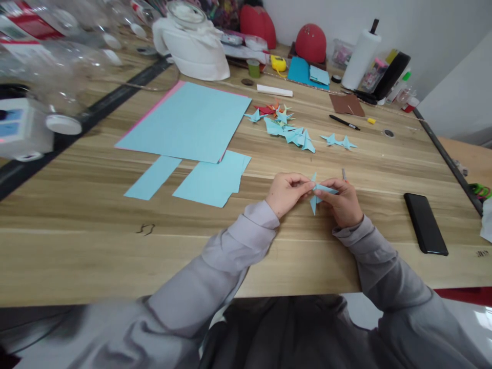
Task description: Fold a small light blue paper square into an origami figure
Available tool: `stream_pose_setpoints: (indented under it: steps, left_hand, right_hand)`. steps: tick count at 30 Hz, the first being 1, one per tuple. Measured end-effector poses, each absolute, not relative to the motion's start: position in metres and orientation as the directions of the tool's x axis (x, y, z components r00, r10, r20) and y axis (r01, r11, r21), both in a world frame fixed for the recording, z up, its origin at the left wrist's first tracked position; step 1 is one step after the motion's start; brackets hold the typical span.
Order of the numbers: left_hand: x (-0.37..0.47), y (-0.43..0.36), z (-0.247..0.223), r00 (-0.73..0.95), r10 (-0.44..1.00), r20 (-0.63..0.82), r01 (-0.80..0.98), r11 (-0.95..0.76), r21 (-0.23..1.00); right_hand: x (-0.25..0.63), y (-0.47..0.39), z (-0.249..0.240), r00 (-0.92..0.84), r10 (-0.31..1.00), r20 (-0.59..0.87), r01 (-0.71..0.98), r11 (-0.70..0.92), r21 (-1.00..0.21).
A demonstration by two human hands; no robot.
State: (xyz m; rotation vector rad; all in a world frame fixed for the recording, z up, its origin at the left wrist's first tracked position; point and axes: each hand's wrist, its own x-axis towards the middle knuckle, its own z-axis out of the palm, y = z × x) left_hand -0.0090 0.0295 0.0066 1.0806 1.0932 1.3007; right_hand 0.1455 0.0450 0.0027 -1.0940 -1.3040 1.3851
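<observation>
Between both hands is a light blue folded paper crane (314,202), its pointed wings sticking up and down. My left hand (289,192) pinches it from the left with thumb and index finger. From the right, my right hand (342,201) grips its other part between thumb and fingers. Part of the paper is hidden behind the fingertips. Beyond the hands lies a pile of folded blue paper pieces (294,134), with red and orange folded paper (271,109) at its back. Two small blue cranes (339,141) sit to the right of the pile.
Large blue sheets (188,120) lie at left over a blue strip (152,178) and cut pieces (211,179). A black phone (426,224) rests at right. Behind are a pen (344,122), brown paper (347,105), a yellow tape measure (278,63) and plastic bottles (73,72).
</observation>
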Motion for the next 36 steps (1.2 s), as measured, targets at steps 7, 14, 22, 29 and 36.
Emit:
stream_pose_setpoints:
  steps: [7,14,22,29,36]
  left_hand:
    - [-0.0117,0.0306,0.0055,-0.036,0.968,0.250,0.052,-0.248,0.967]
    - [-0.0125,0.0308,0.0057,0.018,0.973,0.230,0.068,-0.231,0.971]
    - [-0.0101,0.0291,0.0054,-0.004,0.982,0.188,0.086,-0.187,0.979]
    - [-0.0097,0.0290,0.0085,0.068,0.996,0.052,-0.027,-0.050,0.998]
    - [-0.0095,0.0295,0.0117,0.068,0.993,-0.092,-0.193,0.104,0.976]
  right_hand:
    - [0.1472,0.0448,0.0037,-0.221,0.974,-0.041,-0.051,-0.054,-0.997]
    - [0.1455,0.0442,0.0059,-0.239,0.966,-0.101,-0.086,-0.124,-0.988]
    - [0.1465,0.0443,0.0033,-0.336,0.934,-0.117,0.045,-0.108,-0.993]
    - [0.1464,0.0426,0.0082,-0.321,0.947,-0.032,0.146,0.016,-0.989]
    - [0.1449,0.0422,0.0085,-0.313,0.948,-0.063,0.099,-0.033,-0.995]
